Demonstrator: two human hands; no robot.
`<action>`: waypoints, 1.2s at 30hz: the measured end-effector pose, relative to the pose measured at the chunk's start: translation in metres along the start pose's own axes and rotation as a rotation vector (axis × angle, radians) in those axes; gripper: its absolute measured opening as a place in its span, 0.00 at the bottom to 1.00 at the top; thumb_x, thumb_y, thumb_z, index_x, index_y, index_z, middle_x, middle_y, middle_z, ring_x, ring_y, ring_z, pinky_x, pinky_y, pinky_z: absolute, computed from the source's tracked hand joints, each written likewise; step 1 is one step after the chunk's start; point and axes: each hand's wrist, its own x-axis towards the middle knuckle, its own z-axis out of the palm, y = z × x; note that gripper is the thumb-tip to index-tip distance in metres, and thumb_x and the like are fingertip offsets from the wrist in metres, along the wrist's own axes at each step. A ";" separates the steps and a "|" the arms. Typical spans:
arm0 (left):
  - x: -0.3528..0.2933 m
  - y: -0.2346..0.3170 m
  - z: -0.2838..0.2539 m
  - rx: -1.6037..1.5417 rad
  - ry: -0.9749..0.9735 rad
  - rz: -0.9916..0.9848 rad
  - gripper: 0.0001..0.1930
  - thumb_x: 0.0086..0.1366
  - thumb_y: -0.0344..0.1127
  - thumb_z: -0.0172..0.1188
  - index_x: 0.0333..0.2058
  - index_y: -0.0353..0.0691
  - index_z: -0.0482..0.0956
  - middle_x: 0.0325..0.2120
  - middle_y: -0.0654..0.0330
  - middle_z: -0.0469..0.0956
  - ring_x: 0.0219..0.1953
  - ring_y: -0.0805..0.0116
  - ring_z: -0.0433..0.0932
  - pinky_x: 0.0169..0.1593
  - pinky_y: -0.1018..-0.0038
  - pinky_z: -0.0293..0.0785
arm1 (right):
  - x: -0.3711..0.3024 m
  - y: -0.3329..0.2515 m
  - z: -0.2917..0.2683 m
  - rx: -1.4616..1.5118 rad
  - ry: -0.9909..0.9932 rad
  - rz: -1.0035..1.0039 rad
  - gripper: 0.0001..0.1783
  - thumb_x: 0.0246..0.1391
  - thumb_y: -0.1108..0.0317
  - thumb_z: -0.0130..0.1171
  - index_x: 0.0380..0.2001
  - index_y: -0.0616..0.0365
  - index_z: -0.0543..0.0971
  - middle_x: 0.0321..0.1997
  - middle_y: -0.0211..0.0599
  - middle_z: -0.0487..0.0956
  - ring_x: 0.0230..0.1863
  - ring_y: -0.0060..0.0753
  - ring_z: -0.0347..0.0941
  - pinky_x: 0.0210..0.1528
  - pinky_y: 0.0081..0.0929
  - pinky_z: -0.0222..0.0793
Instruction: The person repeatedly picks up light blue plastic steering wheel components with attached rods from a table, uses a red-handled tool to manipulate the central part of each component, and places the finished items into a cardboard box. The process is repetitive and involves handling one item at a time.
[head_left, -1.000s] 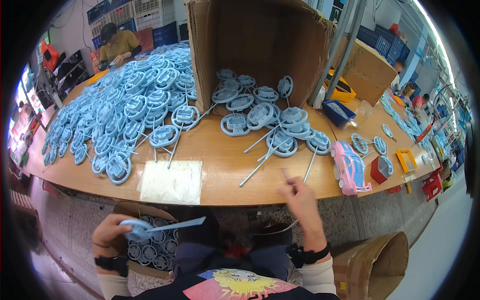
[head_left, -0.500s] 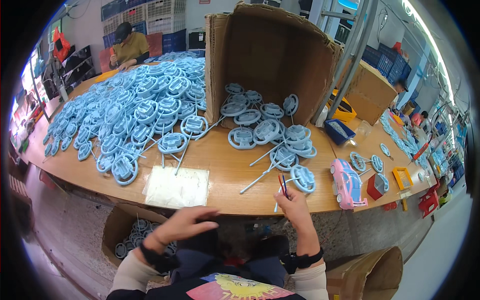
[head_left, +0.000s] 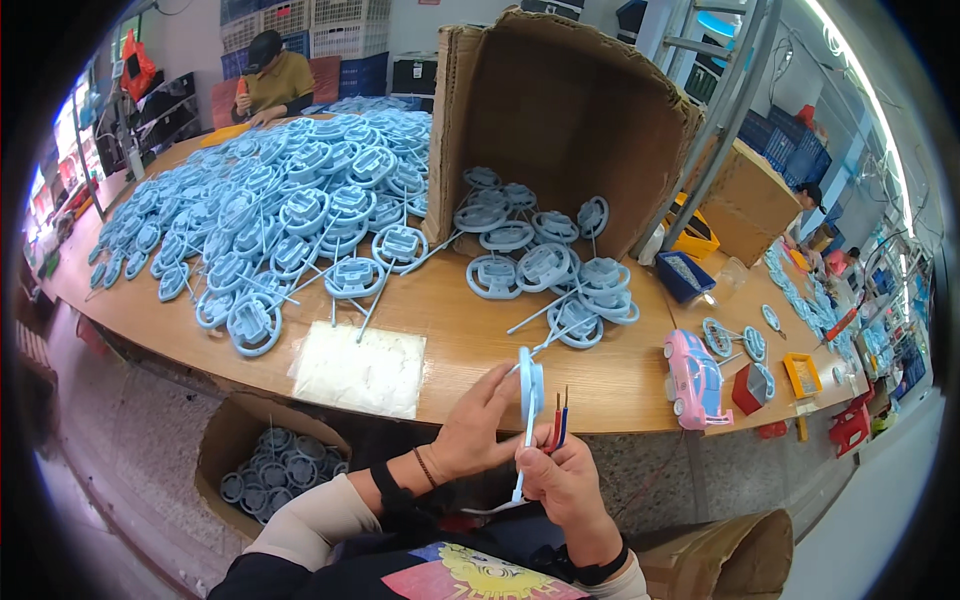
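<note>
A pale blue plastic ring part (head_left: 529,385) is held edge-on above the near edge of the wooden surface (head_left: 470,345), pinched between the left hand (head_left: 480,425) and the right hand (head_left: 565,480). A second ago the left hand hung low with a part; since then it has been brought up, so assembly appears under way. Red and blue wires (head_left: 558,425) are gripped by the right hand.

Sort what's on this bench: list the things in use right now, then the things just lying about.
In use:
left hand
right hand
blue ring part
red and blue wires

Lying about:
pink toy car
white sheet
tipped cardboard box
floor box of blue parts
</note>
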 end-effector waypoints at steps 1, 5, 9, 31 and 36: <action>0.000 0.002 -0.004 0.011 -0.015 0.040 0.34 0.53 0.39 0.57 0.56 0.32 0.56 0.54 0.41 0.57 0.56 0.44 0.58 0.57 0.63 0.58 | 0.001 0.002 0.002 0.026 -0.014 -0.002 0.09 0.53 0.65 0.56 0.27 0.57 0.69 0.16 0.20 0.65 0.14 0.09 0.54 0.15 0.10 0.46; -0.015 -0.008 0.008 -0.317 -0.026 -0.043 0.27 0.53 0.36 0.57 0.52 0.33 0.63 0.49 0.45 0.65 0.49 0.48 0.68 0.51 0.63 0.65 | 0.001 0.000 0.014 -0.130 -0.105 -0.021 0.08 0.54 0.66 0.55 0.29 0.58 0.70 0.19 0.19 0.65 0.18 0.09 0.56 0.18 0.10 0.50; -0.026 -0.026 -0.002 -0.659 -0.046 -0.342 0.19 0.56 0.32 0.55 0.48 0.38 0.68 0.41 0.51 0.73 0.43 0.59 0.73 0.44 0.72 0.69 | -0.004 -0.001 0.016 -0.395 -0.071 -0.128 0.09 0.54 0.65 0.54 0.30 0.60 0.70 0.19 0.21 0.66 0.23 0.10 0.58 0.24 0.12 0.56; -0.019 -0.012 -0.075 -0.875 0.030 -0.586 0.14 0.61 0.34 0.54 0.43 0.31 0.73 0.31 0.64 0.76 0.31 0.79 0.73 0.36 0.82 0.71 | 0.023 0.000 -0.025 -1.234 0.181 -0.215 0.13 0.46 0.58 0.60 0.23 0.57 0.75 0.20 0.37 0.75 0.20 0.37 0.71 0.23 0.27 0.64; -0.018 -0.007 -0.067 -0.950 0.042 -0.639 0.14 0.61 0.34 0.54 0.43 0.32 0.73 0.31 0.65 0.75 0.32 0.80 0.73 0.35 0.83 0.71 | 0.029 0.011 -0.031 -1.102 0.148 -0.225 0.13 0.45 0.60 0.61 0.25 0.58 0.73 0.20 0.36 0.75 0.20 0.33 0.72 0.23 0.26 0.64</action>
